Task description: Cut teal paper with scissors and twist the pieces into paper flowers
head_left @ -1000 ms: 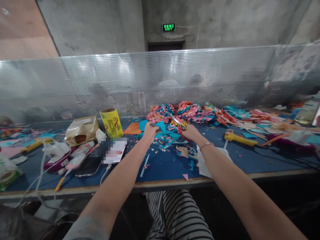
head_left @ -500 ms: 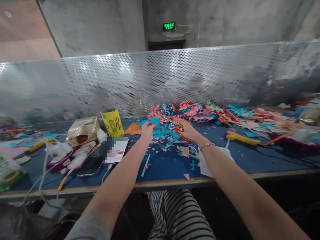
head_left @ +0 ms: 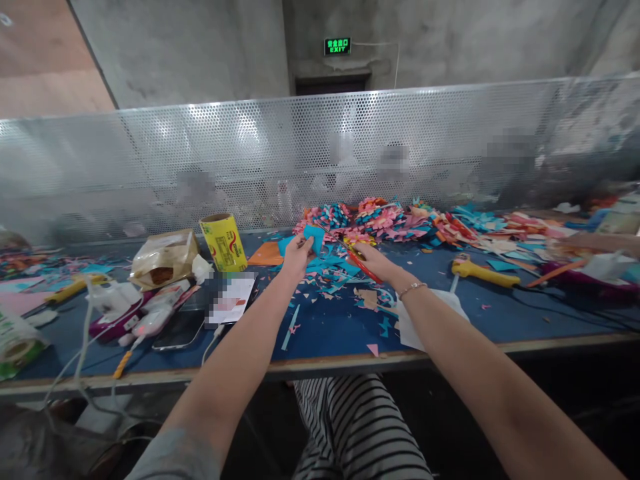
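Observation:
Pinched in my left hand (head_left: 299, 257) is a piece of blue paper (head_left: 314, 238), lifted over the table. My right hand (head_left: 374, 261) is closed around the red and yellow handles of a pair of scissors (head_left: 363, 265). The blades point left, close to the blue paper, and whether they touch it cannot be made out. Under and between my hands lies a heap of blue paper scraps (head_left: 333, 270). Behind them sits a pile of pink, blue and orange paper flowers (head_left: 377, 219). An orange paper sheet (head_left: 266, 254) lies left of my left hand.
On the left stand a yellow cardboard tube (head_left: 223, 243), a brown paper bag (head_left: 167, 259) and a phone (head_left: 179, 328) among cables. A yellow glue gun (head_left: 485, 274) lies at right, near another person's arm (head_left: 600, 244). A perforated metal screen (head_left: 260, 160) runs along the back.
The blue paper has tilted in my left hand. The scissors have turned and their blades show less. Another person's arm has come in at the far right.

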Demonstrator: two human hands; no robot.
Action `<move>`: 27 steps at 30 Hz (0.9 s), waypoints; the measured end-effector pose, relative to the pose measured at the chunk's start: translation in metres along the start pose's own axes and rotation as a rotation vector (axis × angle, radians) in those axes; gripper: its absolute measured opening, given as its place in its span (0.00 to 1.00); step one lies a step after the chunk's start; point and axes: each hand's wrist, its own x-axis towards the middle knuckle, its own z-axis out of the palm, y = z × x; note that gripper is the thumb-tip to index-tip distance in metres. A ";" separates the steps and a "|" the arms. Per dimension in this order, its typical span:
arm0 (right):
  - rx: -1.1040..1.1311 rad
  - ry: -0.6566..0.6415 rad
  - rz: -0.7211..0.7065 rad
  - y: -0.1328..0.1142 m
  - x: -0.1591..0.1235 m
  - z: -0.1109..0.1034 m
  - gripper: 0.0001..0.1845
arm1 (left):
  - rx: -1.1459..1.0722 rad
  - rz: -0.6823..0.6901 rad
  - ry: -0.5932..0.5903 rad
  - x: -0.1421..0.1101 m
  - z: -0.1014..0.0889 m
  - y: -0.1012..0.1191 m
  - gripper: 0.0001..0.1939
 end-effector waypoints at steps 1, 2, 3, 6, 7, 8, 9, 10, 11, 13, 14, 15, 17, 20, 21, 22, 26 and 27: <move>0.010 -0.013 0.005 0.000 0.000 0.000 0.19 | -0.009 0.001 -0.008 0.000 -0.001 0.000 0.15; 0.018 -0.023 0.013 -0.001 0.000 -0.001 0.19 | -0.016 -0.001 -0.013 0.000 -0.001 0.001 0.15; 0.027 -0.031 0.022 -0.001 0.000 -0.001 0.19 | -0.019 -0.006 -0.010 0.000 -0.002 0.002 0.15; 0.074 -0.066 0.035 -0.004 -0.001 -0.003 0.20 | 0.010 -0.029 -0.002 -0.001 -0.001 0.005 0.15; 0.090 -0.077 0.034 -0.006 -0.002 -0.004 0.20 | 0.028 -0.034 0.000 -0.001 0.000 0.006 0.15; 0.105 -0.087 0.033 -0.007 -0.003 -0.005 0.20 | 0.046 -0.034 0.000 -0.001 0.001 0.006 0.14; 0.117 -0.096 0.029 -0.009 -0.004 -0.005 0.21 | 0.060 -0.029 -0.005 -0.001 0.001 0.006 0.14; 0.126 -0.102 0.026 -0.010 -0.005 -0.006 0.21 | 0.069 -0.020 -0.014 -0.001 0.002 0.005 0.13; 0.136 -0.109 0.026 -0.011 -0.005 -0.006 0.22 | 0.072 -0.009 -0.024 0.000 0.002 0.004 0.13; 0.154 -0.132 0.032 -0.012 -0.006 -0.006 0.23 | 0.067 0.011 -0.048 0.001 0.003 0.001 0.13; 0.159 -0.144 0.036 -0.012 -0.006 -0.006 0.24 | 0.063 0.015 -0.057 0.002 0.003 0.000 0.13; 0.163 -0.152 0.039 -0.013 -0.006 -0.006 0.24 | 0.061 0.018 -0.065 0.002 0.003 -0.001 0.13; 0.168 -0.157 0.050 -0.014 -0.006 -0.006 0.25 | 0.063 0.023 -0.083 0.002 0.003 -0.003 0.13; 0.191 -0.170 0.069 -0.018 -0.007 -0.008 0.25 | 0.079 0.018 -0.108 -0.001 0.005 -0.003 0.12; 0.204 -0.177 0.072 -0.020 -0.008 -0.008 0.25 | 0.085 0.017 -0.117 -0.002 0.006 -0.002 0.12; 0.219 -0.182 0.071 -0.021 -0.009 -0.009 0.24 | 0.089 0.016 -0.125 -0.003 0.006 -0.002 0.13; 0.274 -0.188 0.057 -0.024 -0.010 -0.011 0.24 | 0.086 0.030 -0.143 -0.005 0.008 -0.001 0.13; 0.286 -0.190 0.059 -0.024 -0.010 -0.011 0.24 | 0.083 0.035 -0.139 -0.005 0.008 -0.001 0.13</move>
